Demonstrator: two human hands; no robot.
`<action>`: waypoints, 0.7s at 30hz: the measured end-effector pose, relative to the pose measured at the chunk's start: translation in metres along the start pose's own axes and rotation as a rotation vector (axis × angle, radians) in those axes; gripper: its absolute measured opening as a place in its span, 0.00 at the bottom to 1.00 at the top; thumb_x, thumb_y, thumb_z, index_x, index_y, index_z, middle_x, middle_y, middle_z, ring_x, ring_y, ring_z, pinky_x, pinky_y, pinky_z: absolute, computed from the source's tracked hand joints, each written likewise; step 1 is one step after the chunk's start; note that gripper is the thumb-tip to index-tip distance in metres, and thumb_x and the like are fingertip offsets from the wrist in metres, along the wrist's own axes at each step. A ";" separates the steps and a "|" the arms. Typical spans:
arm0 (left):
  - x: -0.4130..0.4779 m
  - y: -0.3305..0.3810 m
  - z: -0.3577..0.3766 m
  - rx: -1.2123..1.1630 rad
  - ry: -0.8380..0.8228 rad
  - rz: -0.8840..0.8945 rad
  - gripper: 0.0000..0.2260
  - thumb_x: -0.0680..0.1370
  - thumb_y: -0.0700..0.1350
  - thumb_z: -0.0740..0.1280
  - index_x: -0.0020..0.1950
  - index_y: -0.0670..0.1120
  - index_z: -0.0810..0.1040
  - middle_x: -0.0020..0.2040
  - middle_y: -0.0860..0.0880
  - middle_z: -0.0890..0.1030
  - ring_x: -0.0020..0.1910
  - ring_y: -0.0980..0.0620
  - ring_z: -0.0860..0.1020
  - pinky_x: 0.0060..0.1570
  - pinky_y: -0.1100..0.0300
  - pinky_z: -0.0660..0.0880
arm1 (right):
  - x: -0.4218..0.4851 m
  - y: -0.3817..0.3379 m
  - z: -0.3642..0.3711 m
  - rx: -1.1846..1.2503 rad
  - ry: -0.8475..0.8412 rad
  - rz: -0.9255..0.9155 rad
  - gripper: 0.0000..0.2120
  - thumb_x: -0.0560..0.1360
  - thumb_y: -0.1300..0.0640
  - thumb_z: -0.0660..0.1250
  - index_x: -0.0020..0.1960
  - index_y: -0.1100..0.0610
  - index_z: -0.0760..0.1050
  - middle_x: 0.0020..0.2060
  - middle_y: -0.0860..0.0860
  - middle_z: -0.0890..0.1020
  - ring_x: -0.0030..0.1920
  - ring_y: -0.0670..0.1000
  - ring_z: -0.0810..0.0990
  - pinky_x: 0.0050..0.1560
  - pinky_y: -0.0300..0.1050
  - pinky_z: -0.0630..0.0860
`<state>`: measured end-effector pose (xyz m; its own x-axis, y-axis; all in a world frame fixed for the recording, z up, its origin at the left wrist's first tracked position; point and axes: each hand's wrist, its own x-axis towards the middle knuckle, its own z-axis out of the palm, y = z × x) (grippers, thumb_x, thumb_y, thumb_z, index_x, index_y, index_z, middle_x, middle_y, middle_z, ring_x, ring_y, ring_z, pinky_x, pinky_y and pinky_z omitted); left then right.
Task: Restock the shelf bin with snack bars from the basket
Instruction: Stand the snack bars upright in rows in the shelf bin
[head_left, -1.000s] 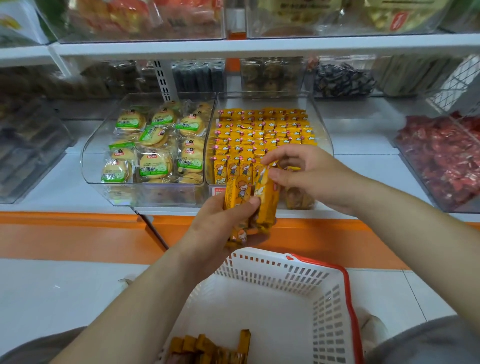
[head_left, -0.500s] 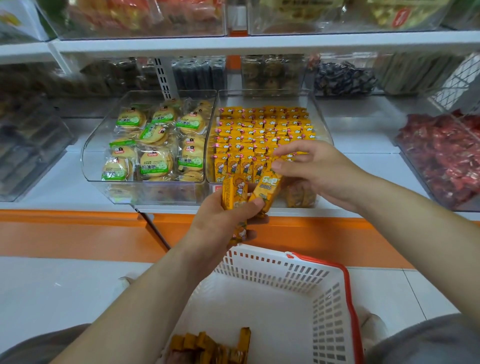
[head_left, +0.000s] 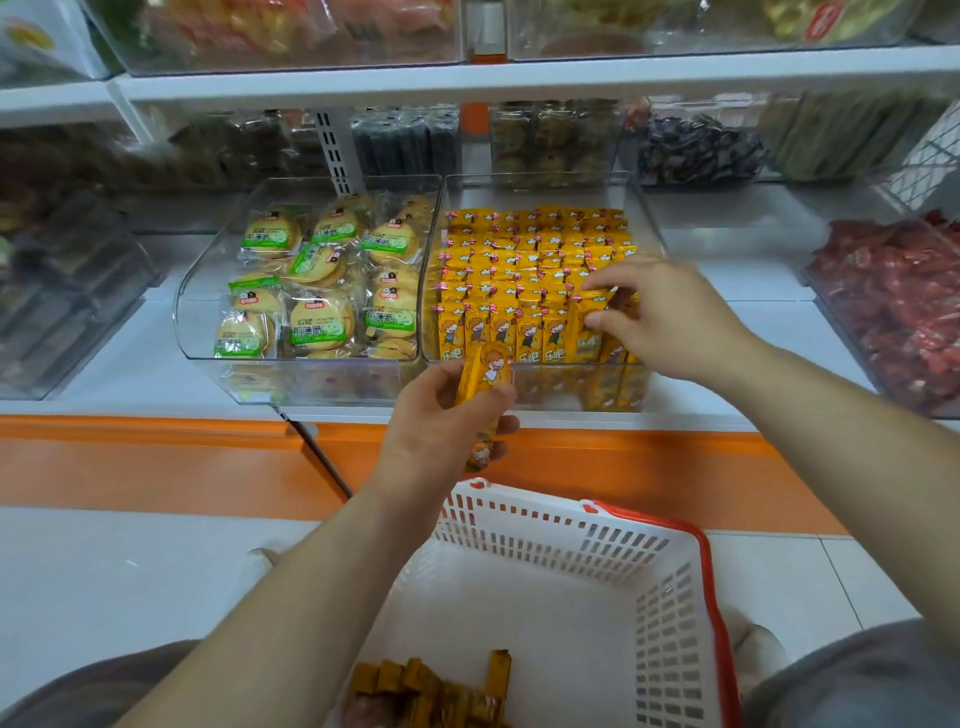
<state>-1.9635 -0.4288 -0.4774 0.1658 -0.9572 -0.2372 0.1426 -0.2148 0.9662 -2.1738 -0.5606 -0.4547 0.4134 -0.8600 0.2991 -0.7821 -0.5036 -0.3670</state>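
A clear shelf bin holds several rows of yellow snack bars standing upright. My right hand reaches into the bin's front right corner and pinches one yellow bar among the front row. In front of the bin, my left hand grips a small bunch of yellow bars upright. Below, a white basket with a red rim has several more bars lying at its near end.
A second clear bin of green-labelled round biscuits stands left of the snack bar bin. A bin of red-wrapped snacks sits at the right. An upper shelf overhangs. The orange shelf base and white floor lie below.
My right hand took one bar from the bunch in my left hand and carried it up and right into the bin's front row. My left hand stayed nearly in place.
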 end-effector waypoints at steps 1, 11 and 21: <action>0.000 0.000 -0.001 0.002 0.002 -0.002 0.08 0.78 0.46 0.74 0.57 0.50 0.81 0.49 0.49 0.86 0.45 0.50 0.87 0.38 0.60 0.81 | 0.001 0.000 0.001 -0.075 -0.041 -0.022 0.16 0.76 0.49 0.72 0.64 0.49 0.79 0.60 0.50 0.81 0.57 0.55 0.78 0.56 0.48 0.73; -0.001 0.000 -0.004 0.044 -0.031 -0.004 0.11 0.79 0.48 0.72 0.61 0.51 0.80 0.52 0.52 0.87 0.45 0.50 0.87 0.38 0.61 0.81 | 0.012 -0.009 0.011 -0.348 -0.234 0.064 0.18 0.78 0.44 0.67 0.66 0.46 0.77 0.65 0.50 0.78 0.67 0.57 0.73 0.58 0.53 0.74; -0.002 0.000 -0.010 0.048 -0.036 -0.012 0.12 0.78 0.48 0.73 0.61 0.50 0.80 0.51 0.51 0.87 0.43 0.50 0.87 0.38 0.61 0.82 | 0.010 -0.011 0.004 -0.271 -0.266 0.004 0.05 0.78 0.50 0.68 0.47 0.47 0.82 0.49 0.45 0.84 0.52 0.51 0.79 0.51 0.50 0.79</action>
<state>-1.9542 -0.4253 -0.4781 0.1293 -0.9606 -0.2462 0.0976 -0.2347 0.9672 -2.1592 -0.5640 -0.4516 0.4889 -0.8711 0.0461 -0.8642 -0.4909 -0.1107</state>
